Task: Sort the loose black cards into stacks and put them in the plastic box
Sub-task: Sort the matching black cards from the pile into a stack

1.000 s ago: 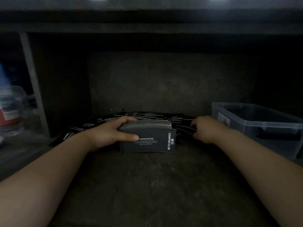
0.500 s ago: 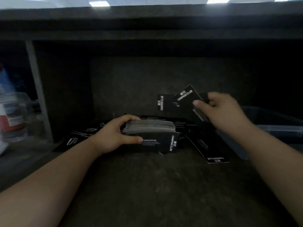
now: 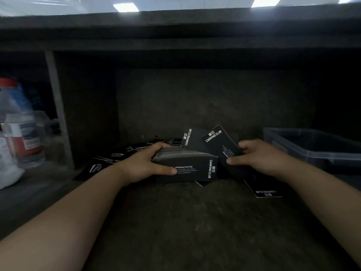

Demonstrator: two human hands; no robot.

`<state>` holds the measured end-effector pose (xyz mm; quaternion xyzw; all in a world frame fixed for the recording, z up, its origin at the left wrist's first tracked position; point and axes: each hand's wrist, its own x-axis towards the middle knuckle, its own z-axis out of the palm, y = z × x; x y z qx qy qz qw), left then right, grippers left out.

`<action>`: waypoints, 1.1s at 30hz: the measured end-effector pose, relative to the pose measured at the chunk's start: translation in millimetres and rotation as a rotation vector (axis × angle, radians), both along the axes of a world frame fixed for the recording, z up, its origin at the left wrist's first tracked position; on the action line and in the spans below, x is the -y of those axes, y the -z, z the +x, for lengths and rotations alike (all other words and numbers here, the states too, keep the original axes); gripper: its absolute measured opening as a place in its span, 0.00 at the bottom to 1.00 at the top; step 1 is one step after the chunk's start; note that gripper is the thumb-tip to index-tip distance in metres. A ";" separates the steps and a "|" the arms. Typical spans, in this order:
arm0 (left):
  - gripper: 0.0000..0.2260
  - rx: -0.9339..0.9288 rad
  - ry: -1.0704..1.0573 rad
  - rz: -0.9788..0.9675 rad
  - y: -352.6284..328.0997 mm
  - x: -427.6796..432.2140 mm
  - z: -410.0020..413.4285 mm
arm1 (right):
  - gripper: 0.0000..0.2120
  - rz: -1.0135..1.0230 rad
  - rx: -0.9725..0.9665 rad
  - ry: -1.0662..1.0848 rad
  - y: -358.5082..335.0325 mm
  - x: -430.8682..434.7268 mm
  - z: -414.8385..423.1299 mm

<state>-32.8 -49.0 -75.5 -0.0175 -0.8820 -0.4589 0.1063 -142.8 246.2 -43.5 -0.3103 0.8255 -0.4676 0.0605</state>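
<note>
Both hands grip cards: the left hand (image 3: 145, 165) clasps the stack (image 3: 187, 166), the right hand (image 3: 256, 158) pinches two cards (image 3: 218, 142).

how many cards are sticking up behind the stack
2: the front card pinched in the right hand, the rear card left of it, behind the stack; others may be hidden.

The stack of cards (image 3: 187, 169) at the bench's middle is black with white lettering, CAMPING CLUB and DRINK&COFFEE, and its packed edges show grey. The raised card (image 3: 220, 145) and the loose cards (image 3: 109, 161) toward the back edge are the same black with white print. The plastic box (image 3: 312, 153) at the right edge is clear grey, the jar (image 3: 23, 137) at the left has a red label, and the bench (image 3: 195, 222) is mottled dark brown-grey.
</note>
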 end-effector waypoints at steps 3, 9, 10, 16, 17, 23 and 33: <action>0.25 0.009 0.016 0.020 -1.3 -1.6 1.1 | 0.04 -0.078 -0.024 0.070 -2.1 -1.8 -0.7; 0.26 0.020 0.025 0.018 -4.7 -4.6 4.3 | 0.10 -0.640 0.135 0.139 -9.8 -7.0 -4.2; 0.27 0.012 0.026 0.016 -5.3 -5.4 4.6 | 0.12 -0.694 0.173 0.125 -11.2 -7.1 -3.0; 0.25 -0.060 0.040 0.061 -1.5 -5.5 2.8 | 0.10 -0.999 0.317 0.094 -21.9 -1.0 4.8; 0.25 -0.057 0.038 0.068 -1.4 -5.5 2.2 | 0.10 -1.022 0.327 0.076 -23.0 -1.6 4.1; 0.26 0.003 0.042 0.071 -2.3 -4.6 2.4 | 0.11 -1.016 0.308 0.020 -22.6 -4.3 1.5; 0.28 -0.018 0.024 0.060 0.0 -3.8 0.9 | 0.12 0.270 -0.121 -0.163 4.6 -6.5 0.1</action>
